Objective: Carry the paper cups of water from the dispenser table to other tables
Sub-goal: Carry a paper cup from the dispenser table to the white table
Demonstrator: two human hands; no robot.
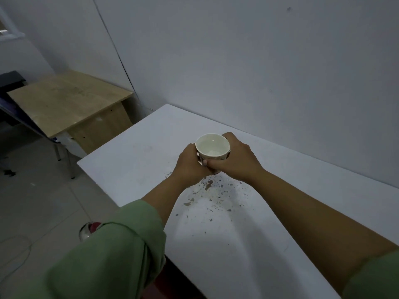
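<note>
Seen from above, as if looking down from the person's own eyes, two bare forearms reach forward over a white table [280, 212], both in rolled-up green sleeves [121, 244]. The left hand [190, 164] and the right hand [239, 158] meet around a single paper cup [212, 147]. Each hand is curled around one side of the cup, fingers wrapped against its wall, and the thumbs come together on the near side just below the rim. The cup is upright, white inside, with clear water in it and a printed pattern on the outside that is mostly hidden by the fingers. Whether its base rests on the table or is held just above it cannot be told, because the hands cover the lower part.

The cup sits over the middle of the tabletop, closer to the far wall than to the near edge. On the table surface just in front of the hands, between the two forearms, lies a scatter of small grey flecks [213, 195]. A plain pale wall [259, 61] runs directly behind the table. To the left, apart from the white table, stands a light wooden desk [69, 100] on a tiled floor [43, 201]. A thin cable [19, 260] trails across the floor at lower left.
</note>
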